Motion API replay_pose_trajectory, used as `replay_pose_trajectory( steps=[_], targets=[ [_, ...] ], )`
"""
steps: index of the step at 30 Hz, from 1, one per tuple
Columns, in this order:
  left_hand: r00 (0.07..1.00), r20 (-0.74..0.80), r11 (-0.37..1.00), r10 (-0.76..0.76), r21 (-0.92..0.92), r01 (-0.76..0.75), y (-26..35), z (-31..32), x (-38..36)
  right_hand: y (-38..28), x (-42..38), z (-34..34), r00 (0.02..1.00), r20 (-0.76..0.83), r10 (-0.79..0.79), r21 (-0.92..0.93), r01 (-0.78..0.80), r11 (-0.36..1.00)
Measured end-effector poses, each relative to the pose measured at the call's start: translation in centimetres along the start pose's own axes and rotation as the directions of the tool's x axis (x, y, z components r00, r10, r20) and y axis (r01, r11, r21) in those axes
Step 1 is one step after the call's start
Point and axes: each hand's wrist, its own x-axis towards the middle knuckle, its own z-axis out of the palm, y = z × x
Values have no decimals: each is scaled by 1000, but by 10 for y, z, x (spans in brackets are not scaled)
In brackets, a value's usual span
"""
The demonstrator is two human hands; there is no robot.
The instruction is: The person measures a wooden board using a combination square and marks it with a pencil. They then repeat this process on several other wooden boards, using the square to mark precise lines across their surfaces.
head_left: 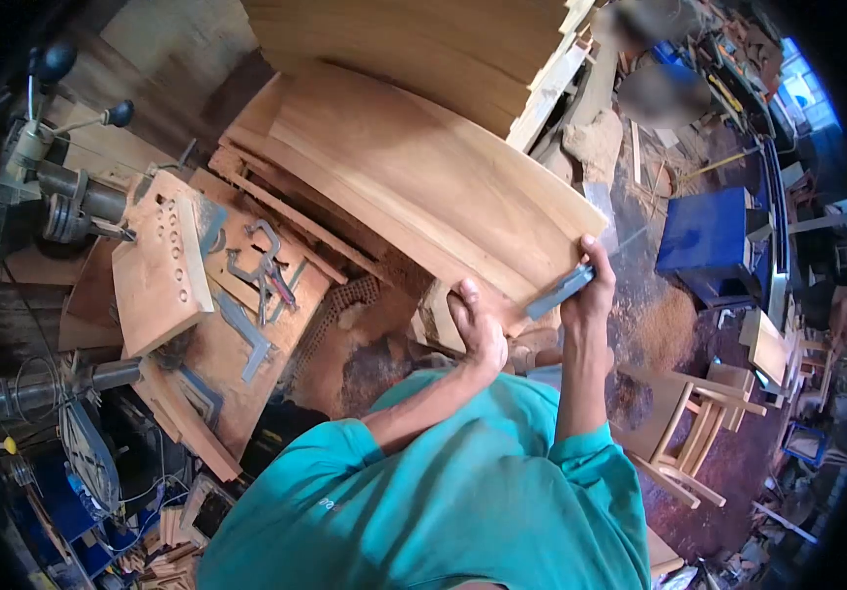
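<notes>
Across the middle of the view lies a broad, pale wooden board [423,167], its long axis slanting from the upper left down to the lower right, with the narrow end at the lower right nearest the person. Its far long edge bows gently outward. At that near end the right hand [593,280] is closed around a blue-grey block [559,292], held at the board's end edge. The left hand [480,329] rests against the near long edge near the same corner, thumb raised; I cannot tell whether its fingers grip the wood.

Beyond the far long edge, a darker wooden panel [404,44] crowds the board, leaving little room there. To the right of the near end, open floor [738,492] runs toward a blue cabinet [704,231], with a spread of sawdust [665,324] between.

On the left, a dusty wooden table [217,369] carries a metal clamp [261,265] and a grey angled bar [243,334]. A block drilled with a row of holes [153,285] sits beside a machine chuck [64,218]. A wooden stool frame [694,433] lies at lower right.
</notes>
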Motion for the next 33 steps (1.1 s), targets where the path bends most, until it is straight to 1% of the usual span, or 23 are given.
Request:
replay_pose_trajectory(
  steps=[1,3,4,6,7,8,9,10,12,13,14,16,17,20,21,23,24,26,27,28,30,32,33],
  targets=[
    [1000,-8,1000,-14,6,14,-9,-7,0,3,4,1,998,-25,66,69,-64,996],
    [997,51,998,59,-14,-59,0,-7,-6,20,22,-19,989,25,144,94,-146,985],
    [981,63,960,184,202,-193,13,-4,-11,23,24,-18,983,38,180,118,-183,976],
    [987,53,937,152,311,-161,1,-15,-4,35,26,-25,968,40,247,147,-250,957],
    [983,76,965,165,195,-177,-21,-29,4,39,24,-26,971,32,236,121,-238,964],
    [985,118,992,126,7,-127,-26,-31,9,43,26,-30,974,29,224,97,-226,969],
    [981,162,994,108,0,-109,-31,-37,14,45,34,-41,960,35,277,43,-279,959],
    [976,200,996,85,1,-87,-36,-47,16,55,39,-46,958,32,285,115,-286,951],
    [947,273,984,-167,-20,180,-6,-41,15,56,41,-46,961,-53,272,66,-269,961],
    [909,276,947,-313,169,274,7,-43,25,49,38,-40,952,-69,299,36,-297,954],
    [836,334,900,-436,156,407,0,-56,48,66,56,-60,949,-67,307,1,-308,951],
    [878,296,926,-375,94,364,-3,-53,50,71,59,-61,939,-90,331,-16,-333,943],
    [896,309,944,-320,19,330,-14,-57,54,73,60,-69,941,-93,324,-154,-335,929],
    [918,249,948,-308,-3,319,-18,-51,56,41,22,-74,936,-174,305,18,-307,951],
    [909,262,943,-324,18,331,-20,-47,58,42,14,-103,947,-61,317,97,-310,946],
    [940,197,960,-279,78,269,-24,-38,65,39,-12,-136,956,-17,292,109,-289,951],
    [926,268,964,-266,64,258,-29,-39,70,29,-30,-143,958,10,288,85,-287,954],
    [897,328,955,-297,120,272,-31,-44,77,28,-54,-131,965,-117,234,100,-223,970],
    [896,310,948,-316,148,283,-27,-44,77,25,-65,-126,975,-135,178,29,-175,984],
    [861,369,937,-349,132,323,-22,-49,80,36,-66,-143,990,-49,129,-181,-136,974],
    [778,351,852,-521,269,450,-5,-70,90,17,-80,-122,997,-22,77,-503,-78,861],
    [858,342,908,-383,312,280,37,-73,56,-3,-90,-100,990,125,-59,-858,137,494],
    [906,389,964,-170,256,71,52,-79,46,-16,-95,-88,955,275,-113,-924,295,244]
  ],
)
